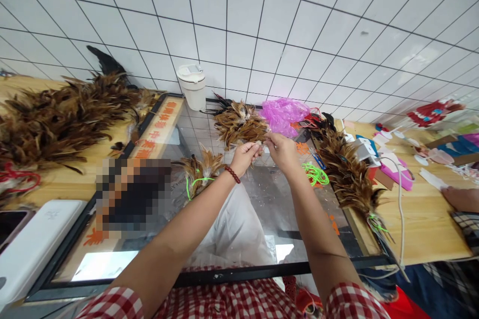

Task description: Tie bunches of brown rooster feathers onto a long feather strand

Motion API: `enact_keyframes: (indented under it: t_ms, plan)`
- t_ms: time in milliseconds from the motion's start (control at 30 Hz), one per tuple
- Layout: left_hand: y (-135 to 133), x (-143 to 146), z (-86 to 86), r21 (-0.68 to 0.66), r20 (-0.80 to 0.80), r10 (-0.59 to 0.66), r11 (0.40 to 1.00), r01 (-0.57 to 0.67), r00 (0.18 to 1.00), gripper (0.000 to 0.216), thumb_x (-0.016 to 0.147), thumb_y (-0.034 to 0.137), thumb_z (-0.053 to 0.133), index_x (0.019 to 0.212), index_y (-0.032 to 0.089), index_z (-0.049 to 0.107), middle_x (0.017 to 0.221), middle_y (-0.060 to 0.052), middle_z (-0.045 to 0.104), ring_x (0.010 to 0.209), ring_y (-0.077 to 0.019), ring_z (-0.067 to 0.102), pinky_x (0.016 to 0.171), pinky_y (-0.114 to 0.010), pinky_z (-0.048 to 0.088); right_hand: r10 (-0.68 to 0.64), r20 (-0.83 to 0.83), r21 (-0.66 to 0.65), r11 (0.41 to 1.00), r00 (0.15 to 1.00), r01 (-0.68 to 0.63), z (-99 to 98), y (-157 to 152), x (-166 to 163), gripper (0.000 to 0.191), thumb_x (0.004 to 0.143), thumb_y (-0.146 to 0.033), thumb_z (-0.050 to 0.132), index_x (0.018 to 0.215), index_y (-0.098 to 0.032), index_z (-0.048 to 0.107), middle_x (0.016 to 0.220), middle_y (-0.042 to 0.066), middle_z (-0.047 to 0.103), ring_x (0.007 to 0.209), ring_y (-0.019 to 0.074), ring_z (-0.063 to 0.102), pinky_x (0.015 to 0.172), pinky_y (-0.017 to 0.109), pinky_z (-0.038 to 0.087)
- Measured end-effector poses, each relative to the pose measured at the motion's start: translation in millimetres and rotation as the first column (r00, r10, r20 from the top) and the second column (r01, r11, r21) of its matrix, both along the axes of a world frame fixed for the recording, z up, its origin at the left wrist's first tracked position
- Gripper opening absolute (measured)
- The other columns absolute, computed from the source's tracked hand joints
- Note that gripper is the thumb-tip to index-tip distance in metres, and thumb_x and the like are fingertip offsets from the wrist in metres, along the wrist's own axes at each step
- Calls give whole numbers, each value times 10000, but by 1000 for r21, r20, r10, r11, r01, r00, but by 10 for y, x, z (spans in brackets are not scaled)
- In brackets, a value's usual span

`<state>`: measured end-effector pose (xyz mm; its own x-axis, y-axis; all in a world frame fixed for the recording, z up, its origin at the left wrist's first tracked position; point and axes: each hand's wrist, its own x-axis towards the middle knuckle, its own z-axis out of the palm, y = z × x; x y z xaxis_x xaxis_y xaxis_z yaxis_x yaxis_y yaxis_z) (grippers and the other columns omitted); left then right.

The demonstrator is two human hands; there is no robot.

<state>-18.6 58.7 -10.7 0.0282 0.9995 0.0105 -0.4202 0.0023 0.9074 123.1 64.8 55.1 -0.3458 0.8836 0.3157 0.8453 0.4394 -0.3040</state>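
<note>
Both my hands are raised over a glass-topped table. My left hand, with a red bead bracelet at the wrist, is closed on the base of a bunch of brown feathers. My right hand pinches the same bunch from the right side, fingers pressed together. The feathers fan out to the upper left of my fingers. A smaller feather bundle tied with green cord lies on the glass just left of my left forearm.
A large heap of brown feathers covers the wooden table at left. A white lidded cup stands by the tiled wall, a pink plastic bag beside it. More feathers and green cord lie right. Another person's hand rests far right.
</note>
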Motion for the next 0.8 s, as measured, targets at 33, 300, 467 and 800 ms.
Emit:
enact_keyframes:
  t_ms: [33, 300, 467, 800]
  plan:
    - [5, -2, -4, 16, 14, 36, 999, -36, 999, 341, 708, 456, 719, 680, 121, 660, 521, 20, 502, 489, -56, 417, 467, -194, 291, -13, 26, -11, 1000, 1000, 13, -18, 12, 5, 320, 898, -207, 462, 1157, -217, 650, 1095, 91, 685, 979, 221, 621, 831, 289, 424]
    - [50, -18, -12, 39, 155, 136, 989, -144, 978, 348, 733, 470, 699, 657, 143, 608, 524, 32, 472, 502, -57, 407, 510, -198, 333, 98, 183, -227, 972, 978, -54, -308, 100, -53, 358, 826, -208, 557, 1176, -206, 632, 1152, 104, 611, 990, 214, 589, 796, 288, 435]
    - [52, -30, 33, 12, 201, 232, 971, -239, 952, 331, 740, 444, 710, 646, 145, 603, 547, 22, 504, 533, -57, 445, 552, -194, 380, 18, 287, -276, 959, 958, 64, -278, 117, 25, 238, 820, -156, 485, 884, -210, 708, 970, 87, 661, 907, 215, 610, 741, 284, 423]
    - [64, -78, 41, -127, 252, 301, 952, -277, 920, 397, 743, 519, 680, 678, 164, 516, 494, 72, 388, 384, -20, 282, 374, -172, 214, 140, 148, -213, 971, 979, -107, -335, 38, -152, 459, 871, -256, 510, 1329, -225, 516, 1149, 104, 601, 1009, 214, 576, 820, 289, 434]
